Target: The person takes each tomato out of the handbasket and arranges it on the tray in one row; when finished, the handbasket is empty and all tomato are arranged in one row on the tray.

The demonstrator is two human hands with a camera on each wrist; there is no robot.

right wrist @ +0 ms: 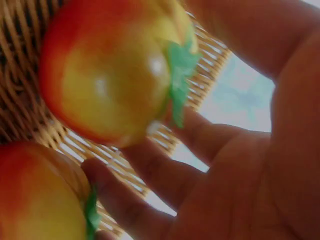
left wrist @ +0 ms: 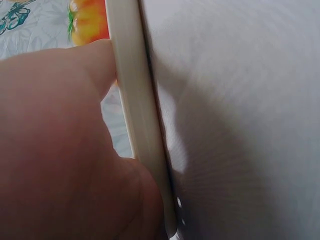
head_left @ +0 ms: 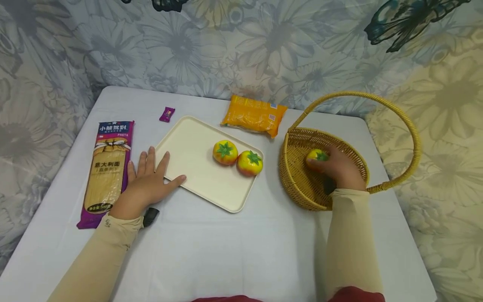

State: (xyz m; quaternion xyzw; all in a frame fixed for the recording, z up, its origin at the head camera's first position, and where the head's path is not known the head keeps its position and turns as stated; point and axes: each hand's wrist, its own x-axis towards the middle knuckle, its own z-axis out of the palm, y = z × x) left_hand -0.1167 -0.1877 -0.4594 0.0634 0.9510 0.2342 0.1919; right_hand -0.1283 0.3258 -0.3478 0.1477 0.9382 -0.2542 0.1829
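Observation:
Inside the wicker basket (head_left: 302, 197), my right hand (head_left: 343, 167) grips a red-and-yellow tomato (head_left: 316, 156) with a green leafy top. The right wrist view shows thumb and fingers around this tomato (right wrist: 115, 75), and a second tomato (right wrist: 40, 195) lower left in the basket. My left hand (head_left: 145, 184), fingers spread, rests at the near left edge of the cream tray (head_left: 200, 180). In the left wrist view the thumb touches the tray's rim (left wrist: 132, 85). Two more tomatoes, one (head_left: 225, 152) beside the other (head_left: 250, 163), lie toward the tray's right end.
A long pasta packet (head_left: 107, 172) lies left of my left hand. Behind the tray are a small purple wrapped candy (head_left: 167, 114) and an orange packet (head_left: 254, 114). The basket's tall handle (head_left: 411, 130) leans out to the right. A white cloth (head_left: 226, 251) covers the table.

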